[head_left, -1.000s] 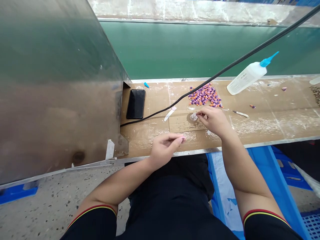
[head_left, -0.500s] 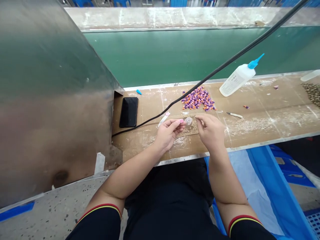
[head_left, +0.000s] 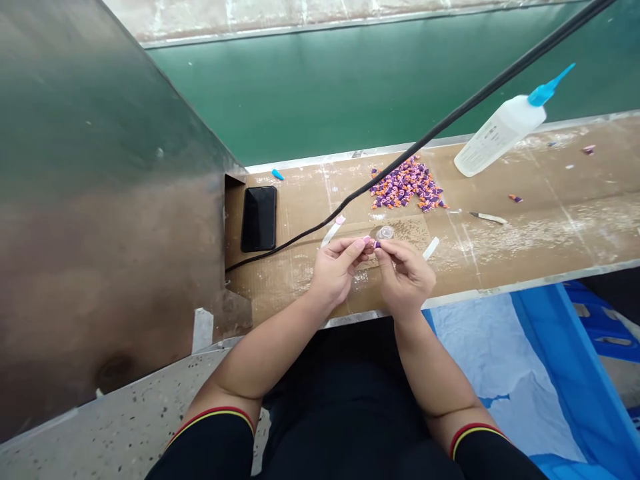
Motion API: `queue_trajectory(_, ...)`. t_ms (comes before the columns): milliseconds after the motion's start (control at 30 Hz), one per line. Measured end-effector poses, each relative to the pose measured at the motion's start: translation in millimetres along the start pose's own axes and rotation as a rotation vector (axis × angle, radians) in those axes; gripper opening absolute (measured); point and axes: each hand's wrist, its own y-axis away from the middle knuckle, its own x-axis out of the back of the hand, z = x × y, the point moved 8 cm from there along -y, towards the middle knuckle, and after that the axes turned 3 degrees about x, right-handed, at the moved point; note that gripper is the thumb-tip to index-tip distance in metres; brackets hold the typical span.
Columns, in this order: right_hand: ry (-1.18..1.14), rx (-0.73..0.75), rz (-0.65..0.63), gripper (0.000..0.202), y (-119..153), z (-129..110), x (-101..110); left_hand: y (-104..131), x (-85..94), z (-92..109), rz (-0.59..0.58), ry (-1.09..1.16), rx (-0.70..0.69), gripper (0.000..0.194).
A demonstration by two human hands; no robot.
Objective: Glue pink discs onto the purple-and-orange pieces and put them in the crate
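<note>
My left hand (head_left: pixel 334 268) pinches a small pink piece (head_left: pixel 367 239) between thumb and fingertips. Close against it, my right hand (head_left: pixel 407 275) grips a small purple piece (head_left: pixel 377 245); whether the two pieces touch cannot be made out. Just behind the fingertips stands a small clear cup (head_left: pixel 385 232), on a speckled patch of cardboard. A white strip with a pink end (head_left: pixel 331 231) lies beyond my left hand, and another white strip (head_left: pixel 431 249) lies beside my right. Farther back is a pile of purple, orange and pink pieces (head_left: pixel 407 187).
A black cable (head_left: pixel 345 203) crosses over the cardboard-covered bench. A phone (head_left: pixel 259 219) and a blue cap (head_left: pixel 277 175) lie to the left. On the right are a tilted white bottle (head_left: pixel 495 140) and a small knife (head_left: pixel 489 218). A metal panel (head_left: pixel 125 233) rises at left; a blue bin (head_left: pixel 565 347) sits below.
My right hand has come leftward to my left fingertips, and a purple piece now shows in its pinch. My left hand keeps the pink piece. The view has tilted down.
</note>
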Motion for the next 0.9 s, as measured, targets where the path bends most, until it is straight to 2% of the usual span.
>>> queue_trajectory(133, 0.091, 0.042, -0.021, 0.011, -5.4, -9.5, -2.6, 6.3, 1.8, 7.5, 0.02, -0.089, -0.14, 0.038)
queue_trajectory(233, 0.038, 0.027, -0.038, 0.01, -5.1, -10.4, -3.9, 11.5, 1.0, 12.9, 0.024, -0.146, -0.22, 0.034)
queue_trajectory(500, 0.048, 0.036, -0.048, 0.01, -5.3, -11.4, -4.1, 17.6, -0.8, 21.8, 0.048, -0.293, -0.31, 0.037)
queue_trajectory(700, 0.138, 0.189, -0.005, 0.021, -3.5, -27.9, 0.6, 26.7, -5.6, 30.2, 0.027, -0.437, -0.452, 0.021)
queue_trajectory(900, 0.167, 0.208, -0.019, 0.027, -0.7, -31.8, 3.4, 32.0, -8.6, 33.3, 0.02, -0.476, -0.506, 0.017)
